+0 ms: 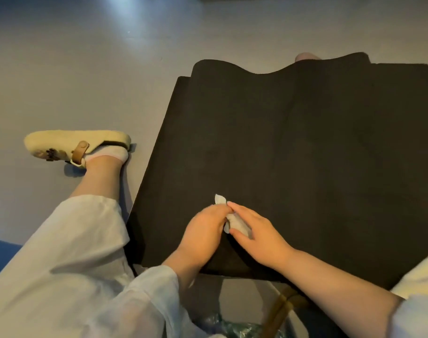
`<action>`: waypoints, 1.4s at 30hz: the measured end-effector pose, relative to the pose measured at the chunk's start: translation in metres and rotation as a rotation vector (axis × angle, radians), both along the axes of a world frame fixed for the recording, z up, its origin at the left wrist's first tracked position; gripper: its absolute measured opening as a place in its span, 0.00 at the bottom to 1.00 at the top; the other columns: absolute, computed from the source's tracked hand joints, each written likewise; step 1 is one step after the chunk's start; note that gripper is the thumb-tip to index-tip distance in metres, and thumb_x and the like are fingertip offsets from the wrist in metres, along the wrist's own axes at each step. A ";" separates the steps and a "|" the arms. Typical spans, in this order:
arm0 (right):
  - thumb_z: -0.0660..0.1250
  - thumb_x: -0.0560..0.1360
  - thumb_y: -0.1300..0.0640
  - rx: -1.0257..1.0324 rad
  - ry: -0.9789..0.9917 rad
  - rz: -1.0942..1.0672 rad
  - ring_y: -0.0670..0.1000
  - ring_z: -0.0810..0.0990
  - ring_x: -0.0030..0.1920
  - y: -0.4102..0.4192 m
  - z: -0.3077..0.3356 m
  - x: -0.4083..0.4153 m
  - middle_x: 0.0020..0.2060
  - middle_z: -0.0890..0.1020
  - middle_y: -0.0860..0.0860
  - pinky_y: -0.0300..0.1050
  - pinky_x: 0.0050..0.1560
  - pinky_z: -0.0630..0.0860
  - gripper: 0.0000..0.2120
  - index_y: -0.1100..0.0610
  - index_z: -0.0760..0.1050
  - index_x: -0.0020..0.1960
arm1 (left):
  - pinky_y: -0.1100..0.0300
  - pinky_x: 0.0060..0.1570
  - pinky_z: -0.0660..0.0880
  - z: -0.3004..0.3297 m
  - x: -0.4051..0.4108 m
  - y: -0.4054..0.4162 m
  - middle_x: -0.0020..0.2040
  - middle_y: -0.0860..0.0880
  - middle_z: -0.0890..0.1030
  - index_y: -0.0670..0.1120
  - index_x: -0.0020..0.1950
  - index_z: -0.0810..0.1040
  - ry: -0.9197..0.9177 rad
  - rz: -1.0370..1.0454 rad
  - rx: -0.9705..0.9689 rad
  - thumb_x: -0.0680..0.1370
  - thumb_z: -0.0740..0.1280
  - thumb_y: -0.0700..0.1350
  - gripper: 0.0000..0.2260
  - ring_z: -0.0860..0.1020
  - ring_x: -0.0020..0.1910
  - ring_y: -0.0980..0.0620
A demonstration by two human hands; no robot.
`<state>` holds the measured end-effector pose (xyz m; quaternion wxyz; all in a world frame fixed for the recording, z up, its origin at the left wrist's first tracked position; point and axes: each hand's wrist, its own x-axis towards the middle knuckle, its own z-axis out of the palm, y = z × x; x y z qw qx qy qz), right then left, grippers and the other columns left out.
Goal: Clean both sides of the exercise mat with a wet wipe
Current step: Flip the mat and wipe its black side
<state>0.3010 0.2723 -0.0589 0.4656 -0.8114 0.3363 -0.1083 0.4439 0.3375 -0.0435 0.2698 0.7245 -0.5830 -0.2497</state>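
Observation:
A black exercise mat (305,147) lies spread in front of me, its far end folded back in a wavy edge. A small crumpled white wet wipe (235,222) sits above the mat's near part, held between both hands. My left hand (203,231) pinches the wipe's upper end with curled fingers. My right hand (259,236) holds the lower part between thumb and fingers, the index finger stretched toward the left hand. Most of the wipe is hidden by the fingers.
My left leg in pale trousers stretches left of the mat, ending in a cream shoe (74,146) on the grey floor (86,57). A bin with a greenish liner (237,326) and a brown handle (278,311) sits below the mat's near edge.

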 end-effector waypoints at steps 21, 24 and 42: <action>0.60 0.78 0.65 -0.650 0.311 -0.270 0.56 0.66 0.66 -0.192 0.021 0.154 0.66 0.67 0.57 0.49 0.64 0.68 0.24 0.60 0.62 0.73 | 0.53 0.71 0.56 -0.073 0.086 -0.003 0.70 0.47 0.71 0.52 0.69 0.70 -0.587 0.103 0.094 0.78 0.53 0.55 0.22 0.69 0.69 0.47; 0.56 0.80 0.65 -0.547 0.458 -0.026 0.56 0.53 0.75 -0.190 -0.004 0.174 0.75 0.56 0.55 0.52 0.72 0.56 0.24 0.59 0.57 0.75 | 0.52 0.71 0.56 -0.076 0.085 -0.001 0.69 0.44 0.71 0.49 0.68 0.70 -0.562 0.130 -0.018 0.78 0.54 0.52 0.20 0.66 0.69 0.47; 0.52 0.75 0.62 -0.836 0.253 0.813 0.62 0.72 0.66 -0.175 -0.030 0.111 0.69 0.70 0.58 0.60 0.57 0.76 0.23 0.58 0.71 0.69 | 0.50 0.55 0.74 -0.074 0.080 -0.001 0.58 0.41 0.74 0.42 0.50 0.73 -0.410 0.293 -0.049 0.67 0.74 0.39 0.15 0.77 0.58 0.39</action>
